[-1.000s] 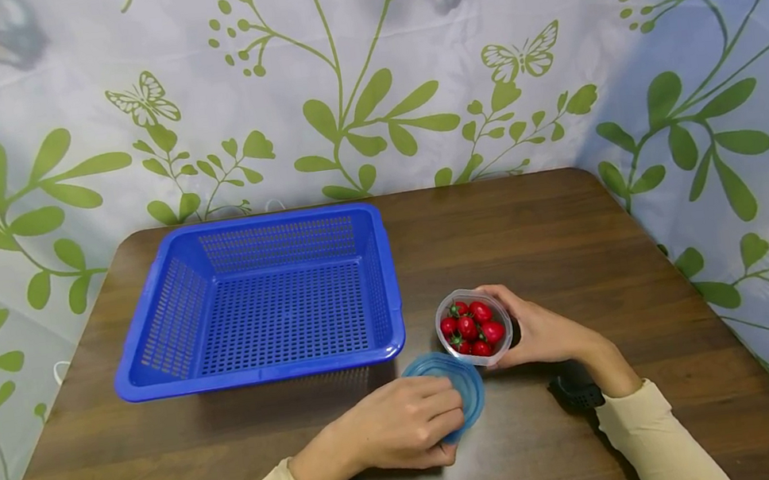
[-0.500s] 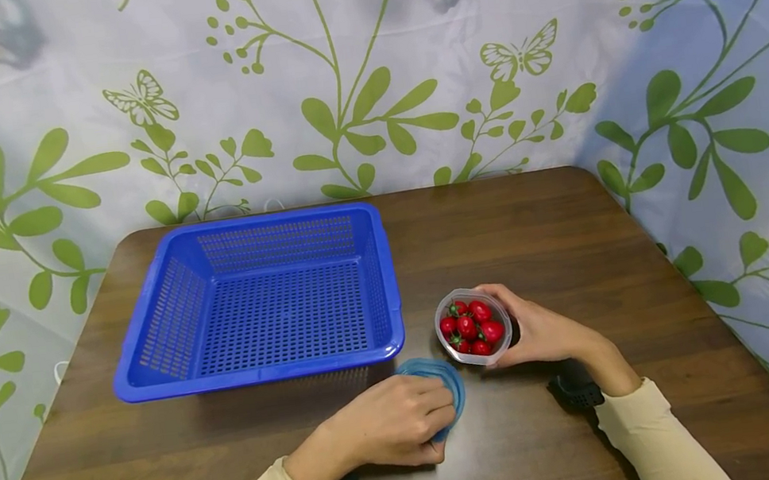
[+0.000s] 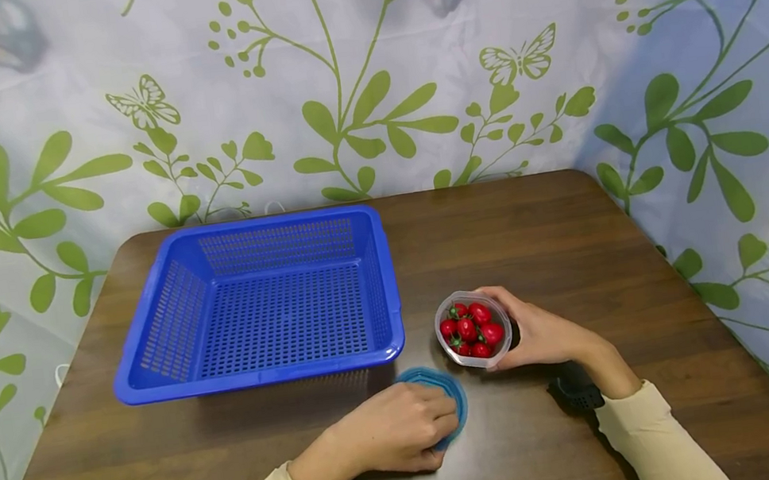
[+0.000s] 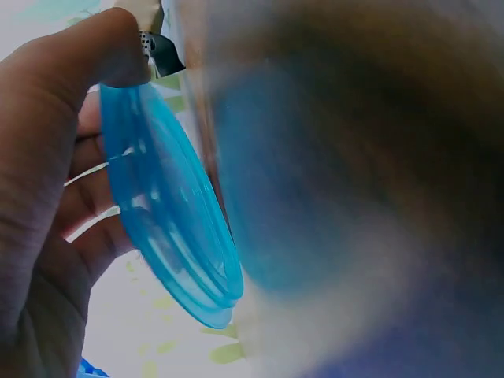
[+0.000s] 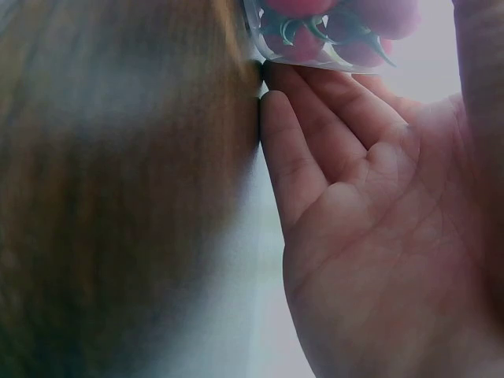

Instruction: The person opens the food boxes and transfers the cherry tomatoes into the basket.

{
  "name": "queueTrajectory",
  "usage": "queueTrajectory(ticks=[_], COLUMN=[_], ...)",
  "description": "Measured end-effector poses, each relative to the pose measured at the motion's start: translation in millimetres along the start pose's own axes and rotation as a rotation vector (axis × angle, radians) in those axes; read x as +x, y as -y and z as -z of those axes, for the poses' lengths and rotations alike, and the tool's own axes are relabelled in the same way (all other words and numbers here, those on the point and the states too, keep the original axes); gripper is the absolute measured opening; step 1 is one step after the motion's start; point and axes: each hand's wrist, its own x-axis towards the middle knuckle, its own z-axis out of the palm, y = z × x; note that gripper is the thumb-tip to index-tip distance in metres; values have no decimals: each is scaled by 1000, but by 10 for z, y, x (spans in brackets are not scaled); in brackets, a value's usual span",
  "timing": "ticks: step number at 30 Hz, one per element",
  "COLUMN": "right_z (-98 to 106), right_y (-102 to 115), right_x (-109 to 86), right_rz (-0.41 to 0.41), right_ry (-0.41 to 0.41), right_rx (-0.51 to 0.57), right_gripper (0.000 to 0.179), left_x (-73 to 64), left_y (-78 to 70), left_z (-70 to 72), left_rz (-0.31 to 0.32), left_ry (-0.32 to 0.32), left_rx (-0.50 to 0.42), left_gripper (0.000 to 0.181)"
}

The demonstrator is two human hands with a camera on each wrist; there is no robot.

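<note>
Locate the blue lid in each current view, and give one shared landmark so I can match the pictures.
Head: the blue lid is low in the frame, slightly right of centre, partly covered by the left hand.
Left wrist: the blue lid is left of centre, tilted, gripped.
Right wrist: not in this picture.
Landmark: the left hand, shared by head and left wrist only.

A blue basket [image 3: 258, 380] sits on a wooden table [image 3: 499, 234] before leaf-patterned cloth [image 3: 171, 26].

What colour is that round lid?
Translucent blue; the lid shows best in the left wrist view.
</note>
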Motion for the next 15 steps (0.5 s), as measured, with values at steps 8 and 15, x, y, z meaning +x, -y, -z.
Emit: queueTrajectory(ticks=[8,15], right_z=[-1,-4], right_y=[9,21], right_x=[-5,-7], right_rz=[-1,-3], right_ry=[-3,-4], right_rx=[-5,-16], right_gripper=[106,106], left_x=[9,5], left_y=[-6,-16], left_z=[1,-16], left_rz=[13,22], left_ry=[62,71], left_rx=[-103,-166], left_gripper=[23,28])
